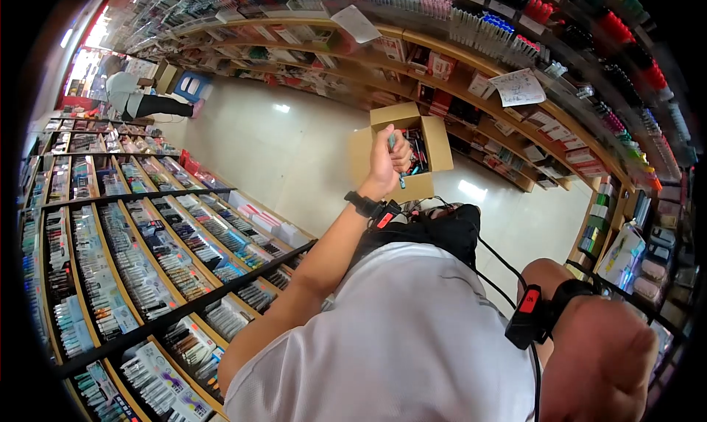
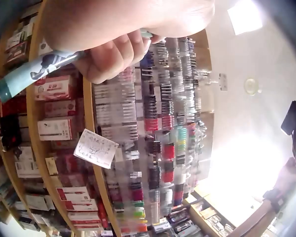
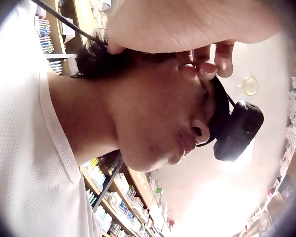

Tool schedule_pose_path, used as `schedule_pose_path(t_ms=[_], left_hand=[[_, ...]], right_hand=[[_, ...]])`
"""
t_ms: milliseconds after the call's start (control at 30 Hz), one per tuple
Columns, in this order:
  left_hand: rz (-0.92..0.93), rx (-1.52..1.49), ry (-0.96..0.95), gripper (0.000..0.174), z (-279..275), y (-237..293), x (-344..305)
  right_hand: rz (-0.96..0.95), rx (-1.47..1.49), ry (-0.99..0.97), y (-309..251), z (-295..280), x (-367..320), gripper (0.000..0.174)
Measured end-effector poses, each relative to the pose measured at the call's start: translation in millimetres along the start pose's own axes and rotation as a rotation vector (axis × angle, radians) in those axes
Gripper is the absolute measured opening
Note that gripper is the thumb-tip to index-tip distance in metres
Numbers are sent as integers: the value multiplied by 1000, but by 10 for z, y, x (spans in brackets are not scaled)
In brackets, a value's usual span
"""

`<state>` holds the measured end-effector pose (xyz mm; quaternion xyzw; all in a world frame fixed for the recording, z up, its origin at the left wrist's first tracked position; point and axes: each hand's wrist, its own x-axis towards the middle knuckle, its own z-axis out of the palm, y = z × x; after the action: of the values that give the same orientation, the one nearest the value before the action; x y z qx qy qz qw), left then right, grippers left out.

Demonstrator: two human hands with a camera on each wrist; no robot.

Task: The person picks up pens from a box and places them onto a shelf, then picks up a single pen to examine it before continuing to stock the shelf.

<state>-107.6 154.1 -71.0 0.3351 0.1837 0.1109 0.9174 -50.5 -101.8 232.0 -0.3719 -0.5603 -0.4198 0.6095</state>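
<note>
My left hand (image 1: 387,160) grips a teal pen (image 2: 34,74) in curled fingers. One end of the pen sticks out on each side of the fist, and a dark drawn figure shows on its barrel. Beneath this hand, on the floor, stands an open cardboard box (image 1: 438,143) with many pens (image 1: 417,146) inside. Raised close to the head camera is my right hand (image 1: 604,348), blurred there. The right wrist view has its loosely bent fingers (image 3: 224,59) at the side of the head, beside the black strap of the head camera (image 3: 239,129), with nothing visible in them.
Slanted pen racks (image 1: 147,252) fill the left side. Along the right run wooden shelves (image 1: 412,72) of boxes and pens, with a paper note (image 1: 518,88) hanging off them. Another person (image 1: 125,94) stands far down the aisle near a blue stool (image 1: 191,87). Cables (image 1: 495,278) hang by my body.
</note>
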Motion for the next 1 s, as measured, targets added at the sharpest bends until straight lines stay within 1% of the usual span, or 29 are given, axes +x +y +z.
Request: schedule_pose_path(t_ms=[33, 67, 100, 267, 333, 367, 400, 467, 500, 567, 600, 667, 767, 867, 967, 1000], left_hand=[[-3, -5, 6, 47, 7, -2, 2], [2, -15, 4, 47, 9, -8, 8], [-4, -11, 6, 47, 12, -9, 15], [-11, 1, 13, 47, 35, -23, 19], [-14, -11, 8, 47, 25, -17, 22], [-22, -9, 6, 47, 4, -21, 23], [-29, -4, 6, 47, 8, -12, 31], [-25, -6, 4, 47, 16, -19, 24], [-14, 6, 12, 47, 43, -10, 16], [1, 14, 25, 47, 45, -15, 12], [4, -9, 15, 46, 32, -22, 16], [11, -32, 10, 46, 4, -20, 17], [7, 6, -13, 46, -20, -3, 28], [-2, 1, 8, 46, -26, -2, 16], [15, -38, -39, 45, -39, 4, 28], [46, -60, -49, 44, -10, 11, 26]], right_hand=[[-70, 179, 2, 45, 95, 61, 37], [-142, 358, 1, 69, 188, 103, 39], [-161, 345, 64, 71, 275, 120, 40], [-126, 305, 65, 71, 242, 108, 38], [-115, 328, 115, 61, 249, 102, 36], [-100, 364, 59, 72, 248, 102, 33], [-111, 322, 20, 43, 259, 93, 28], [-113, 371, -43, 61, 294, 81, 26], [-107, 371, -44, 52, 292, 82, 26], [-80, 346, 43, 40, 292, 94, 27], [-79, 351, 42, 43, 290, 90, 27], [-142, 314, -20, 48, 278, 82, 28], [-105, 355, 71, 50, 277, 74, 32], [-88, 334, 37, 48, 245, 41, 35], [-83, 320, 43, 39, 254, -2, 36], [-82, 304, 46, 34, 246, -17, 36]])
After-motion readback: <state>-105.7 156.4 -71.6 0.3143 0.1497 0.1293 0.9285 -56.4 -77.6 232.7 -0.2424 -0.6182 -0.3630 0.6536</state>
